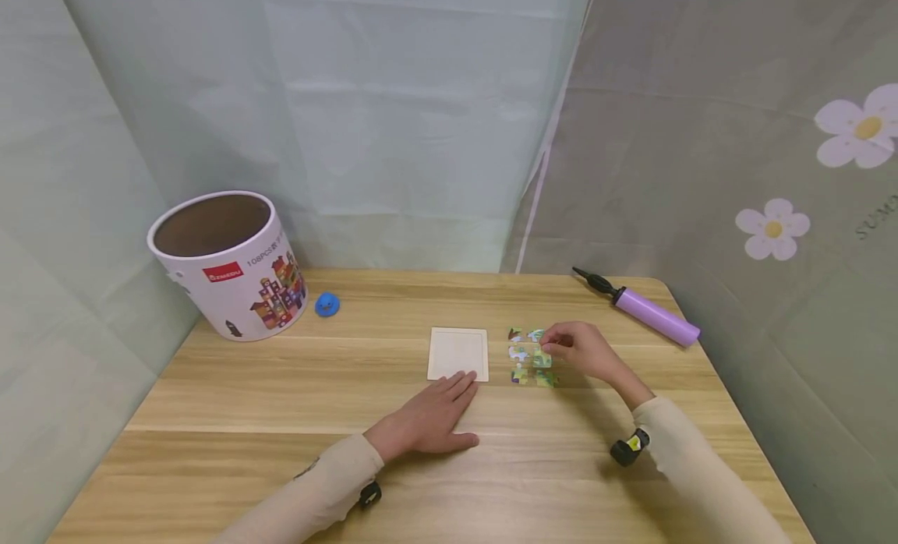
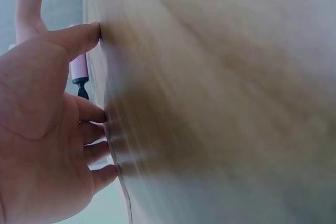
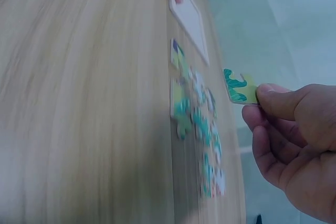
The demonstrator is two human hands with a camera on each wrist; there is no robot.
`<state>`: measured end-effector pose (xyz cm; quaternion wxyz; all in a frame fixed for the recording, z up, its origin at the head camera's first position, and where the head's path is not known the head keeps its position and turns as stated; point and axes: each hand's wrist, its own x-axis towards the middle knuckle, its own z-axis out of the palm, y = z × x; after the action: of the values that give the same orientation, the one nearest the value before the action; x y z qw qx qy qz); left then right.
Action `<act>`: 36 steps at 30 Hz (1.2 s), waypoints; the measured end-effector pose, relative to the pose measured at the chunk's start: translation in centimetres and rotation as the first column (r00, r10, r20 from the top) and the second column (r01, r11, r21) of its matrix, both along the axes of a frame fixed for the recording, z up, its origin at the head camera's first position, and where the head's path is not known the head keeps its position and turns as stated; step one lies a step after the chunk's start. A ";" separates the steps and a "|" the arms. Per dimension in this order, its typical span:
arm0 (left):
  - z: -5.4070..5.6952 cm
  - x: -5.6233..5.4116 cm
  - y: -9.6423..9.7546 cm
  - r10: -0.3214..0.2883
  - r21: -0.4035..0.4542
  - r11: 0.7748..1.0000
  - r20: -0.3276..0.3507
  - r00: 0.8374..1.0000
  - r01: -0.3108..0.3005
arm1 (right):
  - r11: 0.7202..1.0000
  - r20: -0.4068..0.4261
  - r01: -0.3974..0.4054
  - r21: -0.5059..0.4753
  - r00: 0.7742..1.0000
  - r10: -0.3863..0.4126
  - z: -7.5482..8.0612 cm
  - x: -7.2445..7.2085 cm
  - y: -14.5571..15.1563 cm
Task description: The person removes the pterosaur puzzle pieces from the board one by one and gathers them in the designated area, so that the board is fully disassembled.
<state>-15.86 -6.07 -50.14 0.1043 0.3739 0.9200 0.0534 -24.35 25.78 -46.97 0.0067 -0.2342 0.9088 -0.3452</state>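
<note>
A pale square puzzle board (image 1: 457, 355) with a raised border lies on the table. My left hand (image 1: 438, 415) is spread flat, its fingertips resting on the board's near edge and its thumb out to the side. To the right of the board, several jigsaw pieces (image 1: 519, 376) in green, yellow and blue are laid in short rows. Over them, my right hand (image 1: 582, 349) pinches a green and yellow jigsaw piece (image 3: 241, 87) between thumb and index finger. In the right wrist view that piece is held up above the table, the other fingers curled beneath.
A large white bucket (image 1: 242, 287) with printed building blocks stands at the back left. Beside it sits a small blue duck toy (image 1: 327, 304). A purple hand pump (image 1: 655, 316) with a black nozzle lies at the back right. Cloth curtains (image 1: 421, 139) surround the wooden table (image 1: 281, 404).
</note>
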 end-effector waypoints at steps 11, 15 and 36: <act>-0.1 0.0 -0.1 -0.006 -0.009 1.000 -0.023 1.000 0.006 | 0.999 0.028 0.034 0.024 0.999 -0.035 -0.7 0.4 3.4; 0.0 0.0 -0.1 -0.007 0.000 1.000 -0.011 1.000 0.007 | 0.998 0.023 0.048 0.031 0.999 -0.048 -1.1 0.5 4.2; -0.1 0.0 -0.1 -0.001 -0.004 1.000 -0.008 1.000 0.001 | 0.994 0.059 0.092 0.062 0.994 -0.096 -3.5 1.1 5.2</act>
<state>-15.83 -6.15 -50.21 0.1014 0.3746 0.9203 0.0500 -23.27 30.95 -50.44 0.0253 -0.1801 0.9281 -0.3250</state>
